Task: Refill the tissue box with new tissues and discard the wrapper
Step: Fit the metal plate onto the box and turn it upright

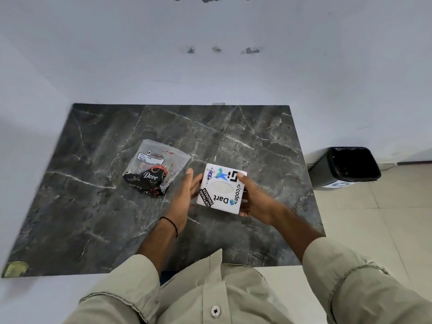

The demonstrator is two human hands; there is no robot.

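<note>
Your right hand (256, 199) curls its fingers round the white square tissue box with stickers (221, 189), and your left hand (184, 190) presses straight fingers on its other side, near the middle of the table (93, 218). The clear plastic wrapper (155, 169) lies beside your left hand, not yet in the black bin (350, 167). I cannot tell if the box is full.

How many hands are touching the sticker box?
2. The left hand touches the tissue box from its left; the right hand grips its right side, one finger on top.
</note>
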